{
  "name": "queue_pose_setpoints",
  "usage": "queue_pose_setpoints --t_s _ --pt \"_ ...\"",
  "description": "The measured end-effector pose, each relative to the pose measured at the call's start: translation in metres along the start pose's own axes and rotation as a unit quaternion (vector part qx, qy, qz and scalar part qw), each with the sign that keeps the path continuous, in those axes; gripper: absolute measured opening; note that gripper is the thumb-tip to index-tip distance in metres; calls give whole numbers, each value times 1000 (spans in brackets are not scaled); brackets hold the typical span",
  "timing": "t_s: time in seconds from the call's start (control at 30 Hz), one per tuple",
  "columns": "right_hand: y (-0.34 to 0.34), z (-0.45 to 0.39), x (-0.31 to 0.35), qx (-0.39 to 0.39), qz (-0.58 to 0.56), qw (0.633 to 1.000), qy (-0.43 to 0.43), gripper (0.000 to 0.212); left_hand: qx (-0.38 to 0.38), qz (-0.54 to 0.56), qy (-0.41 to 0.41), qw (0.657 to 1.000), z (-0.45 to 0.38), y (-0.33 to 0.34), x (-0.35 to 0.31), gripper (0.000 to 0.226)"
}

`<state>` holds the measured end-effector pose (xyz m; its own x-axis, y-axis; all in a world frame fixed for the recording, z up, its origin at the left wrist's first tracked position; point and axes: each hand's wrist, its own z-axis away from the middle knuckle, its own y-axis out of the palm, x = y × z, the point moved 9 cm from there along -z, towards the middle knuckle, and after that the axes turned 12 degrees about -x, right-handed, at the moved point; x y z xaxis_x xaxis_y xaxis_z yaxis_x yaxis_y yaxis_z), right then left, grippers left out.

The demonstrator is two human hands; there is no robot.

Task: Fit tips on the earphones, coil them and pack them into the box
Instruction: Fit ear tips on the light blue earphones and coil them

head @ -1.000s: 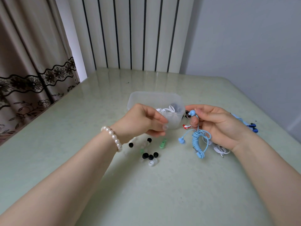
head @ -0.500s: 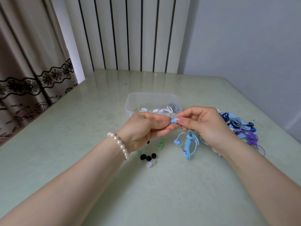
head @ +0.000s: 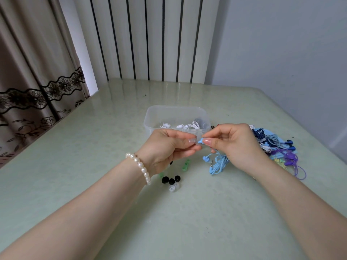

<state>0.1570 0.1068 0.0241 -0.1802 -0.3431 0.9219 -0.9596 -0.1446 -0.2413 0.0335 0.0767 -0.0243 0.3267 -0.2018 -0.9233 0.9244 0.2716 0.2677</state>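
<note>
Fingertips of my left hand (head: 165,147) and right hand (head: 232,143) pinch the blue earbud (head: 200,141) between them, above the table (head: 93,166).

On the pale green bench (head: 93,166), the clear plastic box (head: 150,121) sits behind loose silicone ear tips (head: 171,181), with a heap of tangled earphones (head: 277,147) to its right.

No readable text, label, brand or number anywhere; possibly fine print on the earphones (head: 218,163), too small to tell.
</note>
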Motion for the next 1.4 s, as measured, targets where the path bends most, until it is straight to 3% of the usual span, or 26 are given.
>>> queue_pose_setpoints --t_s 0.83,1.07,1.4 --pt "-3 0 -8 -66 52 996 -18 18 -33 49 -8 998 2 2 6 13" --pt "-7 4 4 -100 125 983 -90 8 -15 73 -28 997 2 4 6 17" --pt "-9 -3 -3 -47 -47 998 21 9 12 67 -11 998 3 7 -1 14"
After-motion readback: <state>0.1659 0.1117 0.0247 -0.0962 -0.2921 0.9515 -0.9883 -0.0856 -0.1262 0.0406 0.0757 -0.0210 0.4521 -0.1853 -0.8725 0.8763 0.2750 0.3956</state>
